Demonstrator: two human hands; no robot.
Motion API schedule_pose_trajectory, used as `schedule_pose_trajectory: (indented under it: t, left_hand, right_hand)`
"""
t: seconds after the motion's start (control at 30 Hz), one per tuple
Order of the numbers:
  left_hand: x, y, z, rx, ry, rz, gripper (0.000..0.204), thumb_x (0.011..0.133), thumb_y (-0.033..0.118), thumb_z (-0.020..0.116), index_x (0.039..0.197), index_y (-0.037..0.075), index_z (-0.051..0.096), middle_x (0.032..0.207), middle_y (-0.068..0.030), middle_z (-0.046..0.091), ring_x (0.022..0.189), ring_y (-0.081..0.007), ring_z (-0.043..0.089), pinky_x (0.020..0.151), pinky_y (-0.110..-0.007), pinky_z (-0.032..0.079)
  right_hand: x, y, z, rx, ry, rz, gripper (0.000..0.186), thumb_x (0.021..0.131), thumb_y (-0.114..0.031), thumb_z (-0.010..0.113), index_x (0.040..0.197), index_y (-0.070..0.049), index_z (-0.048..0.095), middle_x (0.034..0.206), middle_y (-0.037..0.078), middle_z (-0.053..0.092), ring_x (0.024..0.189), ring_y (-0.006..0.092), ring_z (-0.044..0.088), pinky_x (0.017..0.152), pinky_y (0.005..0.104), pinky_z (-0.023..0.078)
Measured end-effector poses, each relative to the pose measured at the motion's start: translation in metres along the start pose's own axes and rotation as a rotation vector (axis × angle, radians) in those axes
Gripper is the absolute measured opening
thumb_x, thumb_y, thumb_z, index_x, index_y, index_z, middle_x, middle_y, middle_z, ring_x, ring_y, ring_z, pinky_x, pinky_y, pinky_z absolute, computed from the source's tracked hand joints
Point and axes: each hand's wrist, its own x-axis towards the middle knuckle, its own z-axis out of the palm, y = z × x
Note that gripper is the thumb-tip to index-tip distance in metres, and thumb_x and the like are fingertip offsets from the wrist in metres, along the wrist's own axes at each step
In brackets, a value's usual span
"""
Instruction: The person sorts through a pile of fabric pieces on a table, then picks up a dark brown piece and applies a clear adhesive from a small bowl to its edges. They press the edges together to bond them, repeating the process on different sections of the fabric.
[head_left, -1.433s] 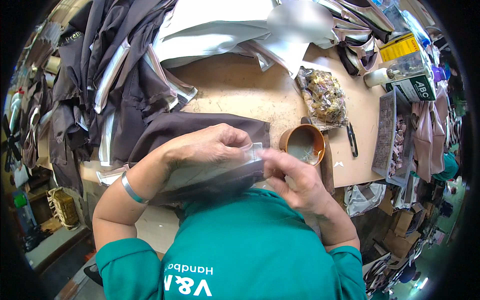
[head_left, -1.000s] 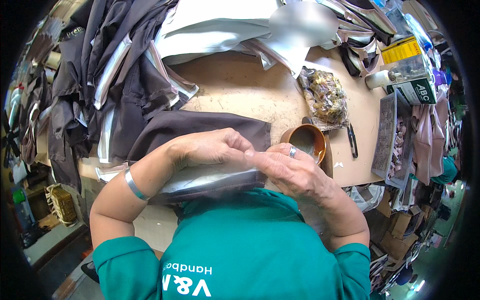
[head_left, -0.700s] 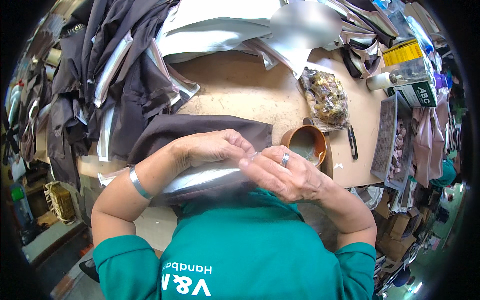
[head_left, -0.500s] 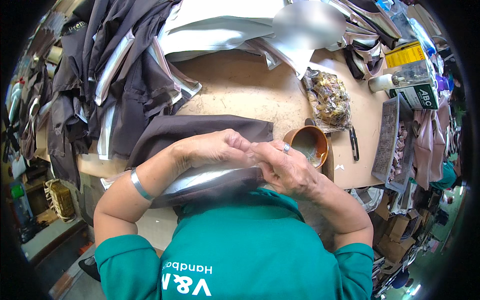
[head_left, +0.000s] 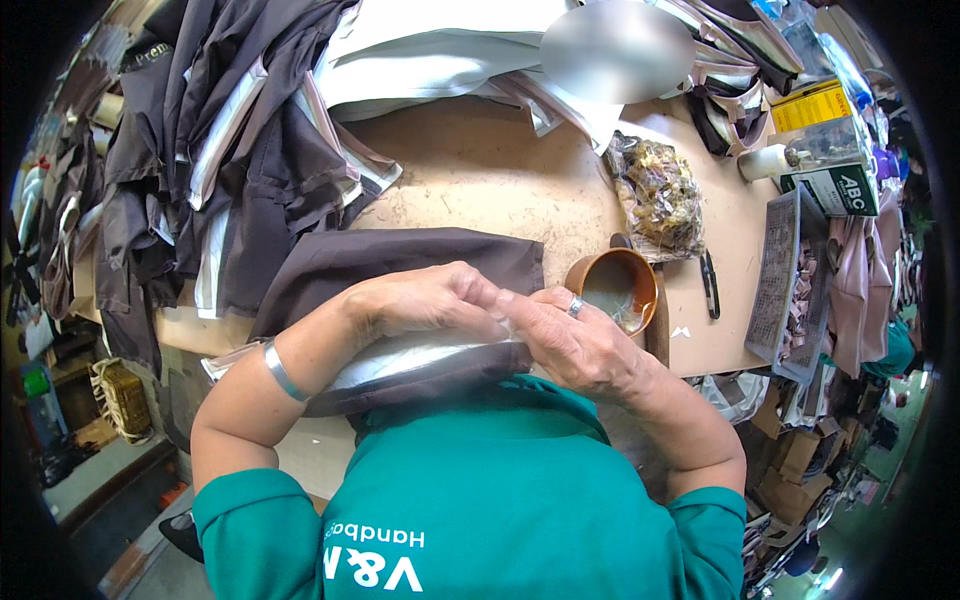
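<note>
My left hand (head_left: 440,300), with a silver bangle on its wrist, is closed in a pinch on the edge of a dark brown cloth piece (head_left: 400,255) with a pale lining strip (head_left: 400,360) along it. My right hand (head_left: 570,345), wearing a silver ring, meets it there with bent fingers pressed on the same edge; the pinched spot itself is hidden by my fingertips. A brown round container (head_left: 625,270) with pale contents stands just beyond my right hand. The cloth lies across the table's near edge against my green top.
Piled dark fabric (head_left: 150,220) lies left, white sheets (head_left: 430,60) behind. Right of me are a crumpled bag of small bits (head_left: 655,190), a black slim tool (head_left: 709,285), a grey mesh basket (head_left: 760,300) of small pieces, a white bottle (head_left: 762,160) and boxes (head_left: 830,188).
My right hand has moved in from the right onto the spot pinched by my left hand, and its fingers have shifted slightly back and forth there since. My left hand stays nearly in place.
</note>
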Motion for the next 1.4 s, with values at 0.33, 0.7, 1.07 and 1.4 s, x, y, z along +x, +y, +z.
schedule_pose_trajectory:
  t: [0.33, 0.7, 1.07, 1.4]
  left_hand:
    - [-0.004, 0.001, 0.002, 0.174, 0.079, 0.068, 0.01, 0.076, 0.011, 0.061, 0.072, 0.003, 0.058, 0.064, 0.0057, 0.049, 0.061, -0.0036, 0.041, 0.056, -0.02, 0.034]
    - [-0.009, 0.003, 0.006, 0.238, 0.109, 0.08, 0.016, 0.074, 0.015, 0.061, 0.064, 0.004, 0.055, 0.058, 0.0052, 0.045, 0.056, -0.0041, 0.039, 0.051, -0.023, 0.032]
    - [-0.011, 0.003, 0.008, 0.3, 0.129, 0.117, 0.015, 0.077, 0.015, 0.062, 0.071, 0.002, 0.057, 0.062, 0.005, 0.048, 0.059, -0.0038, 0.039, 0.054, -0.022, 0.034]
    - [-0.095, 0.084, 0.005, 0.74, 0.621, 0.325, 0.016, 0.078, 0.014, 0.062, 0.084, -0.001, 0.061, 0.078, -0.001, 0.057, 0.069, -0.0068, 0.049, 0.061, -0.022, 0.042]
  right_hand:
    - [0.009, -0.002, 0.005, 0.244, 0.068, 0.278, 0.043, 0.07, 0.01, 0.052, 0.111, 0.003, 0.04, 0.074, 0.014, 0.051, 0.066, 0.0293, 0.052, 0.056, 0.0376, 0.043]
    - [0.006, -0.007, -0.001, 0.327, 0.027, 0.381, 0.051, 0.068, 0.011, 0.055, 0.117, 0.004, 0.04, 0.077, 0.014, 0.055, 0.067, 0.027, 0.053, 0.06, 0.0327, 0.045]
    - [0.011, -0.008, 0.002, 0.337, -0.031, 0.458, 0.044, 0.071, 0.008, 0.05, 0.114, 0.003, 0.042, 0.079, 0.011, 0.052, 0.069, 0.0193, 0.05, 0.06, 0.03, 0.044]
    - [-0.014, -0.014, -0.045, 0.88, 0.121, 0.707, 0.038, 0.079, -0.001, 0.055, 0.115, 0.002, 0.043, 0.088, 0.005, 0.054, 0.081, 0.008, 0.051, 0.07, 0.0224, 0.044]
